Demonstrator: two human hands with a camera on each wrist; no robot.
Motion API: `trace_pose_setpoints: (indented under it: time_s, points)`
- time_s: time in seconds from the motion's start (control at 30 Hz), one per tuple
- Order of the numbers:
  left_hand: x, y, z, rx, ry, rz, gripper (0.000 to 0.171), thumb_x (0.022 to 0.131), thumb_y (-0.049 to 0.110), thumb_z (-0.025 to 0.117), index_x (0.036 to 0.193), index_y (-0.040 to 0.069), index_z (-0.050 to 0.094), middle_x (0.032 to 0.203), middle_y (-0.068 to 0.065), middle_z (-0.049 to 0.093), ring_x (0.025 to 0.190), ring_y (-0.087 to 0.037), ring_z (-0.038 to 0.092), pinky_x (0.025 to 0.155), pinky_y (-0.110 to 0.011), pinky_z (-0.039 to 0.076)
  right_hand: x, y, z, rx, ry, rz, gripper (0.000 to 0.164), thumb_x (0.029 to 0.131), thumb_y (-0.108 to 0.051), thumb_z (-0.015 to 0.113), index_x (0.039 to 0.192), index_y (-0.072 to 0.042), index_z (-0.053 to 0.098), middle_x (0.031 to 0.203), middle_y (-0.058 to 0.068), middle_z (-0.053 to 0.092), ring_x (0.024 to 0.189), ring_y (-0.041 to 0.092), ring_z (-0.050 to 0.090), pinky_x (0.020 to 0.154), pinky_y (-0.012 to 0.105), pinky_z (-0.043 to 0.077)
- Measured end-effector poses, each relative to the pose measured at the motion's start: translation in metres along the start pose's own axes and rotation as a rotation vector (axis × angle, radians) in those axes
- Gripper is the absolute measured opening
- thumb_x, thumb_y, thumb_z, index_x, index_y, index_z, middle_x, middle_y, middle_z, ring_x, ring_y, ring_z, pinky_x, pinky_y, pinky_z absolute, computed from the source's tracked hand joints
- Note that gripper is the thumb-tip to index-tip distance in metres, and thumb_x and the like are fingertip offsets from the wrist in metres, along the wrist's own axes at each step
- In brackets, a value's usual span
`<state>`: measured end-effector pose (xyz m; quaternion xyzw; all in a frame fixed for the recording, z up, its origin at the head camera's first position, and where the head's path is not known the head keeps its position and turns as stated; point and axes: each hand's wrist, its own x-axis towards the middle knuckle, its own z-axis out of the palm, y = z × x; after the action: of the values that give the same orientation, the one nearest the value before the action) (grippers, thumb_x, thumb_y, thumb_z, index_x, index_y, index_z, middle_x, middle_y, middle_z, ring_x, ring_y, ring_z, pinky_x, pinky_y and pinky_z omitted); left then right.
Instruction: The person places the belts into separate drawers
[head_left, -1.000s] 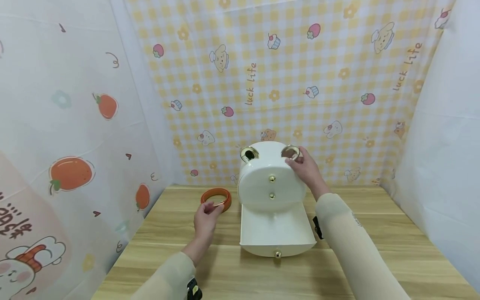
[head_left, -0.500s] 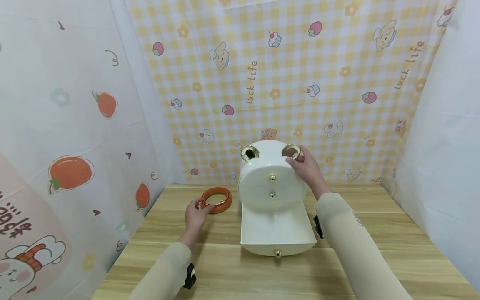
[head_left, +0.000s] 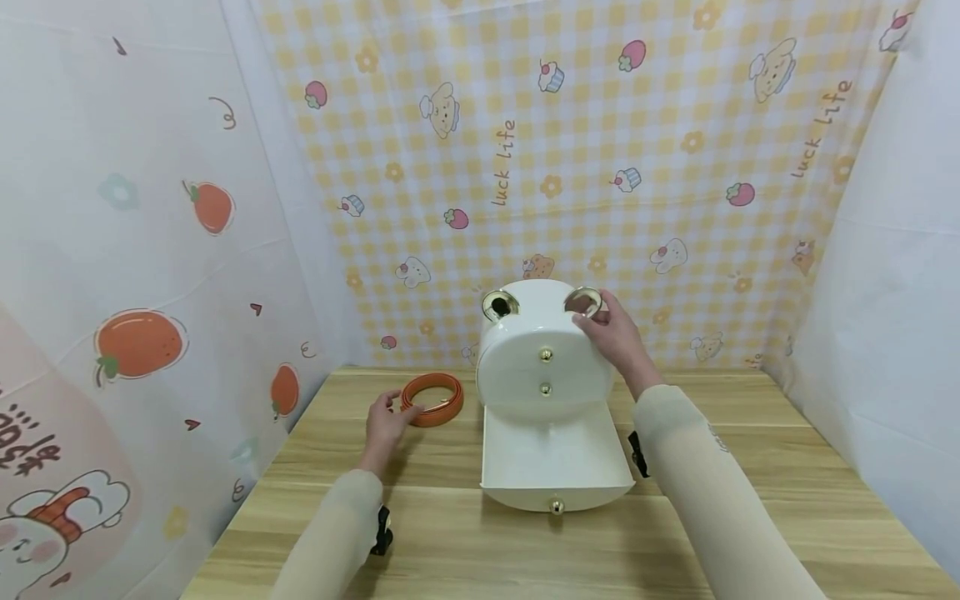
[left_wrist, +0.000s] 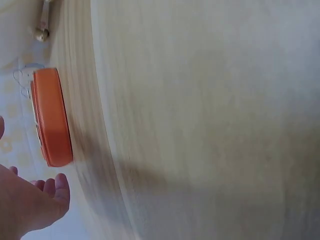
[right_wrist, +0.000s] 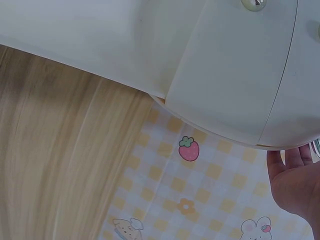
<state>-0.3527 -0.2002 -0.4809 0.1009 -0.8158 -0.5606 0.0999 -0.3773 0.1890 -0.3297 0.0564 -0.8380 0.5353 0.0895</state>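
Note:
In the head view, a glossy cream-white case (head_left: 542, 367) with gold studs stands on the table, its front panel (head_left: 551, 454) folded down. Two gold-rimmed rings stick up from its top, a left one (head_left: 499, 306) and a right one (head_left: 592, 293). My right hand (head_left: 618, 337) grips the right ring, thumb in front and fingers behind. To the left lies a coiled orange belt (head_left: 432, 419) with a gold buckle. Spread fingers of my left hand (head_left: 386, 429) are at its left edge; the left wrist view shows the hand (left_wrist: 35, 205) beside the belt (left_wrist: 52, 117), fingers relaxed.
The wooden table (head_left: 450, 533) ends at a yellow checked cloth (head_left: 547, 167) behind the case. White cloths hang on the left (head_left: 247, 358) and the right (head_left: 885, 333). Each wrist wears a dark strap.
My left hand has let go of the belt's gold buckle and shifted left to the coil's edge. The buckle now lies down on the coil. The right hand keeps its grip on the ring.

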Motion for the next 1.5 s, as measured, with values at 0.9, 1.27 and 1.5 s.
trace_pose_setpoints:
  time_s: [0.9, 1.27, 1.5]
  points:
    - [0.025, -0.009, 0.009, -0.055, 0.015, -0.11, 0.077, 0.093, 0.022, 0.069, 0.151, -0.007, 0.027, 0.149, -0.034, 0.03, 0.136, -0.045, 0.032, 0.111, -0.053, 0.031, 0.001, 0.002, -0.001, 0.005, 0.003, 0.021, 0.06, 0.099, -0.032, 0.063, 0.151, -0.019, 0.036, 0.127, 0.02, 0.059, 0.115, 0.037, 0.057, 0.094, 0.051, 0.049]
    - [0.033, -0.017, 0.013, 0.041, 0.04, -0.089, 0.074, 0.093, 0.023, 0.068, 0.148, -0.011, 0.032, 0.146, -0.036, 0.036, 0.136, -0.046, 0.035, 0.111, -0.051, 0.032, 0.001, 0.001, 0.0, -0.003, 0.008, 0.016, 0.062, 0.099, -0.031, 0.062, 0.153, -0.018, 0.034, 0.129, 0.021, 0.059, 0.116, 0.037, 0.057, 0.095, 0.05, 0.048]
    - [0.032, -0.013, 0.017, 0.106, 0.03, -0.077, 0.069, 0.095, 0.023, 0.064, 0.146, -0.014, 0.034, 0.143, -0.037, 0.039, 0.134, -0.047, 0.037, 0.11, -0.053, 0.034, 0.001, 0.001, 0.001, 0.003, 0.011, 0.011, 0.06, 0.099, -0.031, 0.062, 0.151, -0.019, 0.036, 0.126, 0.021, 0.061, 0.114, 0.036, 0.059, 0.092, 0.048, 0.049]
